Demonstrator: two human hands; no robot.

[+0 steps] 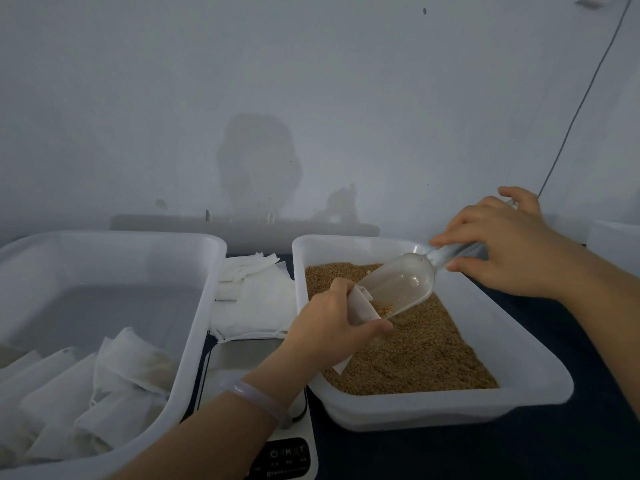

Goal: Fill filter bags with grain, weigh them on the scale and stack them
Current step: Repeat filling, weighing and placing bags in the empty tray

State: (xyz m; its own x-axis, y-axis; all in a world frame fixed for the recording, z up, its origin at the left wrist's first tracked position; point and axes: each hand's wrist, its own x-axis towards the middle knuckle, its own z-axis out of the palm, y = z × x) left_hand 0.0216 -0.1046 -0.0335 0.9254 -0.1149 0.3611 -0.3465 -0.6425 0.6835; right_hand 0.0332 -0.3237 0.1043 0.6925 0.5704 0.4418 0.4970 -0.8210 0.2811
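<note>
Scoop (398,285) is being gripped by its handle in the right hand (512,247), with the fingers curled round it. It is being tilted down so that its lip is meeting the open mouth of the bag (362,304). That bag is being pinched between the thumb and fingers of the left hand (332,327). It is being held just above the grain (433,344), over the left side of the right tray (450,407). A few grains are being carried at the scoop's lip, and the rest of its clear bowl is being seen straight through. A pale bracelet (256,396) is being worn on the left wrist. Under that wrist the scale (287,455) is being partly covered, with its buttons showing at the bottom edge. Beyond the scale, between the two trays, flat empty bags (256,299) are being stored in a loose pile. In the left tray (201,306), filled bags (104,386) are being stored in a heap at the near end.
</note>
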